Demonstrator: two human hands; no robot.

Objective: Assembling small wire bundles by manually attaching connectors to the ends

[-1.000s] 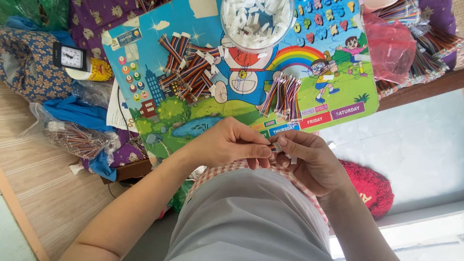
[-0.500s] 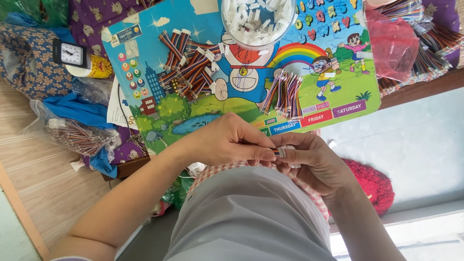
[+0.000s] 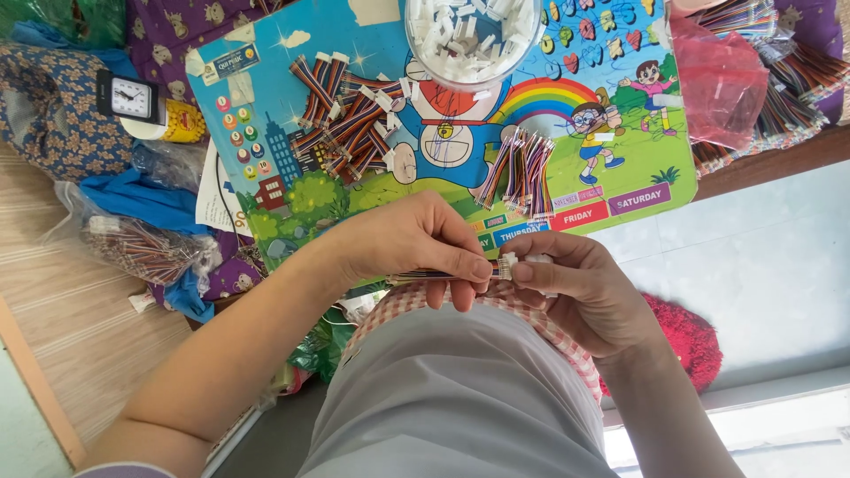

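A bright cartoon board [image 3: 620,133] lies flat, carrying a heap of striped cable pieces [image 3: 345,119], a smaller bundle [image 3: 518,173] and a clear bowl of white plastic bits [image 3: 474,40]. Off to one side a small black clock [image 3: 130,97] sits on patterned cloth [image 3: 53,124], near a blue rag [image 3: 146,199]. A red plastic bag [image 3: 722,80] rests by more cables [image 3: 792,88].

Left hand [image 3: 416,243] and right hand [image 3: 580,288] fingertip to fingertip — both in pinched grip, forearms angled inward.
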